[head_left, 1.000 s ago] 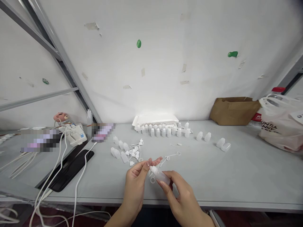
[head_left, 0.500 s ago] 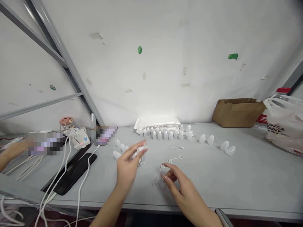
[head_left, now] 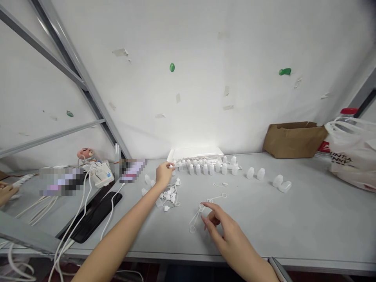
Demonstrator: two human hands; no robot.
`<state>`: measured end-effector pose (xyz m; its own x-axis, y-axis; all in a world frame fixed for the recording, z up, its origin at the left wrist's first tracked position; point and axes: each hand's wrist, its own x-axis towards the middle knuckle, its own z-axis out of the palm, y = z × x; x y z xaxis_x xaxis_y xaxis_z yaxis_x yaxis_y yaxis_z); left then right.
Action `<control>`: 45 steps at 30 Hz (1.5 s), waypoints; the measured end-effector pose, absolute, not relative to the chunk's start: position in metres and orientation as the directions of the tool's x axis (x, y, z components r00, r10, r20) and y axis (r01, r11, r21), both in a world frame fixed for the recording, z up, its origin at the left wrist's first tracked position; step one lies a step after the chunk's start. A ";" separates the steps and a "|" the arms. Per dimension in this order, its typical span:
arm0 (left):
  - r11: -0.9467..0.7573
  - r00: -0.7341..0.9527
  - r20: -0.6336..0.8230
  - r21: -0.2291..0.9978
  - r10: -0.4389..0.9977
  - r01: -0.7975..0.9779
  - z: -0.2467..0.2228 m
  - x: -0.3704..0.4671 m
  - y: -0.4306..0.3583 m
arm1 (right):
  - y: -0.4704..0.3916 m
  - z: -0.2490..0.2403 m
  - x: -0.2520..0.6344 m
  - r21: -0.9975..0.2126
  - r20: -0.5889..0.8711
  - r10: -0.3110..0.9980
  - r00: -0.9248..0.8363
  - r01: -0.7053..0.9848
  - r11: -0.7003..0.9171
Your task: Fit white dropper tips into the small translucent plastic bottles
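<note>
My left hand reaches to the left end of a row of small white dropper bottles, its fingers pinched around the top of one small bottle. On the near side of that arm lies a loose pile of white caps with looped straps. My right hand hovers low over the front of the table, thumb and forefinger apart with nothing between them. Close to its fingertips are white ringed strap pieces. One more thin strap piece lies farther back.
Uncapped bottles stand or lie to the right. A flat white package rests against the wall. Leftward are a black power bank, cables, a phone and another person's hand. A cardboard box and plastic bag sit right.
My left hand has moved away from me with the small bottle, from above the cap pile to the row's left end. My right hand has stayed nearly still. The other person's hand has drawn left.
</note>
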<state>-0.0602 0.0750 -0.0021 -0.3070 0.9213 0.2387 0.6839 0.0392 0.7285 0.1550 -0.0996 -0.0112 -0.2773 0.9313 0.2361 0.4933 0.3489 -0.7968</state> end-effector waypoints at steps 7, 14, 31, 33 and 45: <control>0.079 -0.262 0.224 0.600 0.939 0.796 -0.007 -0.057 0.083 | -0.100 -0.010 0.156 -0.784 0.243 0.925 -0.292 0.503 0.365; 0.107 -0.250 0.213 0.520 0.944 0.847 -0.009 -0.055 0.082 | -0.101 -0.010 0.156 -0.754 0.292 0.909 -0.298 0.512 0.411; 0.043 -0.189 0.396 0.349 0.899 0.936 0.035 -0.051 0.017 | -0.093 -0.005 0.167 -0.657 0.346 0.893 -0.287 0.606 0.449; 0.017 -0.179 0.432 0.353 0.884 0.935 0.038 -0.051 -0.011 | -0.081 -0.001 0.182 -0.630 0.392 0.890 -0.233 0.638 0.444; 0.184 -0.228 0.046 0.451 0.973 0.874 0.017 -0.081 -0.069 | -0.019 -0.018 0.337 -0.179 0.334 0.888 0.315 0.946 -0.269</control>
